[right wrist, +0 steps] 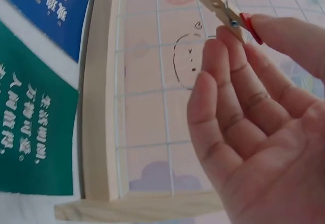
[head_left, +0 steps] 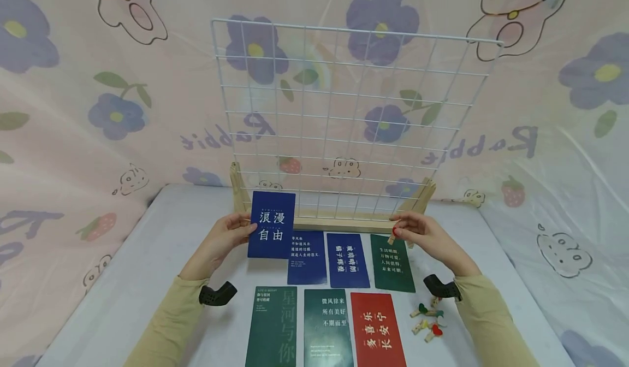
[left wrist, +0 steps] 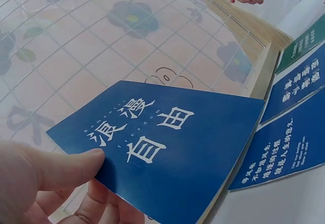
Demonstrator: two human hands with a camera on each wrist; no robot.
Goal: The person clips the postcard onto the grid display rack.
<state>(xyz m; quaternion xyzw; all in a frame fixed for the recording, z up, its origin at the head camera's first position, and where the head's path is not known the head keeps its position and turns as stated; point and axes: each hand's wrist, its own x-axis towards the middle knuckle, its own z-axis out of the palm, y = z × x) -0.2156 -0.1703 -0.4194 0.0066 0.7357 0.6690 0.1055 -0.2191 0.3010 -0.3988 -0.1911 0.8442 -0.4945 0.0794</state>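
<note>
My left hand [head_left: 223, 242] holds a dark blue card [head_left: 272, 247] with white Chinese characters by its left edge. In the left wrist view the thumb [left wrist: 71, 170] lies on the card's face and the fingers are behind it. The card is raised in front of the left end of a white wire grid [head_left: 344, 29]. My right hand [head_left: 432, 240] pinches a small wooden clothespin [right wrist: 223, 13] with a red ornament between thumb and fingertips, near the right end of the grid's wooden base [head_left: 339, 225].
Blue cards [head_left: 307, 271] [head_left: 348, 277], green cards [head_left: 393, 279] [head_left: 270, 329] [head_left: 328, 315] and a red card [head_left: 358, 323] lie on the white table [head_left: 147, 279]. Several decorated clothespins [head_left: 434, 331] lie at the right. A patterned cloth [head_left: 172, 99] hangs behind the grid.
</note>
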